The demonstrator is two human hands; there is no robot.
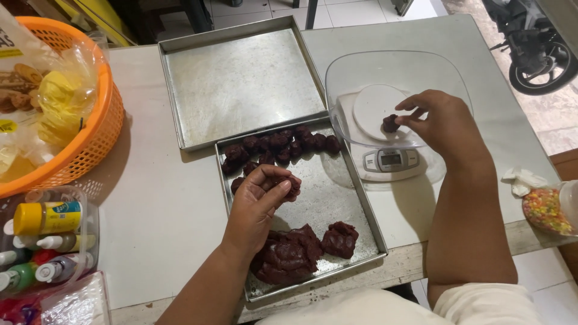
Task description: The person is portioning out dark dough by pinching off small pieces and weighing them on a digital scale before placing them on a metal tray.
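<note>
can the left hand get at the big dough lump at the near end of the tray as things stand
Probably yes. The left hand hovers over the tray just beyond the big dough lump, with nothing between them. But its fingers already hold a small dough piece, so the grip is occupied.

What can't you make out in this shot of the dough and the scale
- Head view: scale display too small to read.
- Dough piece in left hand: mostly hidden by fingers.
- Sprinkle bag: cut off by right edge.
- Orange basket: cut off at left.
</note>
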